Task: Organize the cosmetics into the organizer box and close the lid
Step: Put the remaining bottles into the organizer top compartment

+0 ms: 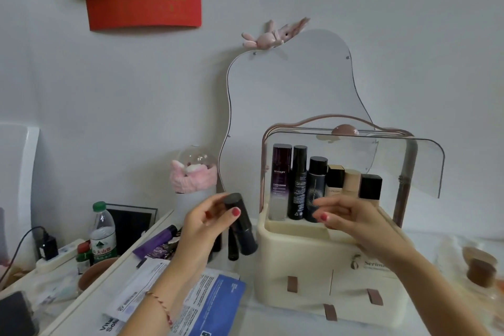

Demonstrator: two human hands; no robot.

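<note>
Cream plastic organizer box sits on the table, clear lid swung up and open. Back row already holds six bottles, from the tall purple bottle on the left to a black-capped one on the right.

Step in hand, as I read it: loading, mid-way. Left hand grips a dark cylindrical bottle, tilted, just left of the box and clear of it. Right hand hovers over the front of the compartment, fingers loosely spread, holding nothing; looks ready to take or guide the bottle.

More cosmetics wait on the table: purple tube and a small dark vial, beside some leaflets.

Next move probably needs: bring the bottle upright, carry it right over the box rim, lower it into free front space without knocking the back row. Lid closing comes last; not near yet.
</note>
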